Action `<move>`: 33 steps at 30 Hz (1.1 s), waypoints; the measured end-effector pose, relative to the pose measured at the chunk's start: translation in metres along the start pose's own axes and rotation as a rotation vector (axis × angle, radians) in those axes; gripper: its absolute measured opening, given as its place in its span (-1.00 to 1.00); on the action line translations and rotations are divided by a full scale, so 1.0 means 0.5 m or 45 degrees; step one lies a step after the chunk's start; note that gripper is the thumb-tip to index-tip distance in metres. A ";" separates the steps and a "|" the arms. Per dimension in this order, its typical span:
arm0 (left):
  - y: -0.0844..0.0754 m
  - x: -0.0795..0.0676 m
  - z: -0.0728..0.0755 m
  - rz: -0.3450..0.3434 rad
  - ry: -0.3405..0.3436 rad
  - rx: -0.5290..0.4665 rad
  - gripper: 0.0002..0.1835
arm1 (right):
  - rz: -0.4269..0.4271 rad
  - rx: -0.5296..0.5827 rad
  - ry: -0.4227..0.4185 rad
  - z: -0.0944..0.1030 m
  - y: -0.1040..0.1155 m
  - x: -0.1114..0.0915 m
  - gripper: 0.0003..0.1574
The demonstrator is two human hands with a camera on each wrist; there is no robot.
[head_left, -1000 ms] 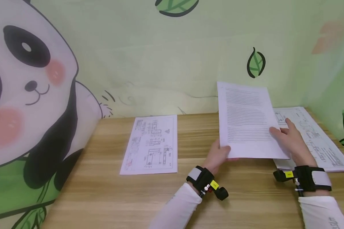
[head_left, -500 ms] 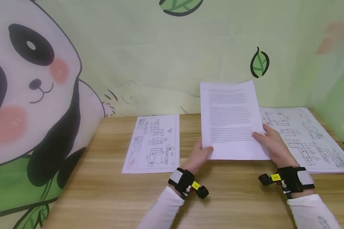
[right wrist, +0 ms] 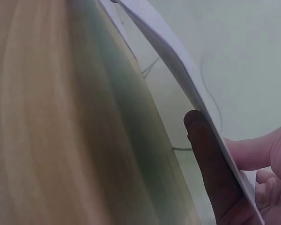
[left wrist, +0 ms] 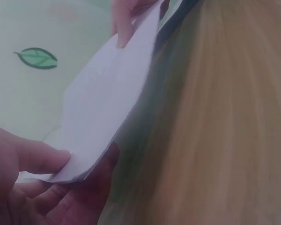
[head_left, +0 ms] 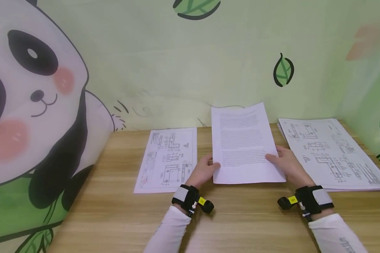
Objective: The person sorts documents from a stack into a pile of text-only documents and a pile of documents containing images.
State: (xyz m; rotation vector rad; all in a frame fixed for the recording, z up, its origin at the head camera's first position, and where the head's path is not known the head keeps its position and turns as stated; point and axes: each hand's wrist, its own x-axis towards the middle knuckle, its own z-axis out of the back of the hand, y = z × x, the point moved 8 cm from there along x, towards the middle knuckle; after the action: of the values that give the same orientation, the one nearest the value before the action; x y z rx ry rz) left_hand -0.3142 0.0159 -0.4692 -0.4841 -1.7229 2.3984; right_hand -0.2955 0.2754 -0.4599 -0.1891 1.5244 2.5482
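Observation:
A stack of printed paper [head_left: 240, 140], its top sheet covered with lines of text, is held up between both hands, tilted with its far edge raised. My left hand [head_left: 204, 169] pinches the near left side, thumb on top and fingers beneath; the left wrist view shows the bent edge of the stack [left wrist: 107, 93] and that thumb. My right hand [head_left: 291, 165] grips the right side. In the right wrist view its thumb lies on one face of the paper [right wrist: 178, 61] and a finger on the other.
A sheet with technical drawings [head_left: 168, 161] lies on the wooden table [head_left: 234, 221] at left. Farther right lies a stack of similar drawings [head_left: 332, 154], close beside the right hand. Behind the table hangs a green backdrop [head_left: 145, 52] with a panda and leaves.
Both hands have carried the paper stack left and lowered it, from over the right-hand drawings to the middle of the table. The right-hand drawings now show almost fully.

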 end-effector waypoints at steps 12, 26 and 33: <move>0.017 0.002 0.021 0.029 0.046 0.187 -0.66 | -0.004 -0.044 0.083 -0.028 -0.001 -0.003 -0.31; 0.036 -0.004 0.032 0.164 0.080 0.151 -0.55 | -0.097 -0.129 0.076 -0.038 -0.028 0.004 -0.17; 0.031 -0.010 0.045 0.178 0.030 0.193 -0.47 | -0.119 -0.225 0.049 -0.029 -0.028 0.009 -0.15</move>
State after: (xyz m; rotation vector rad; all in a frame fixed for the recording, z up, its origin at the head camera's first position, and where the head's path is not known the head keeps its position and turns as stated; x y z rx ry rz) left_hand -0.3162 -0.0107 -0.4764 -0.6274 -1.5299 2.5830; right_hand -0.2967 0.2696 -0.4795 -0.3254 1.2702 2.6170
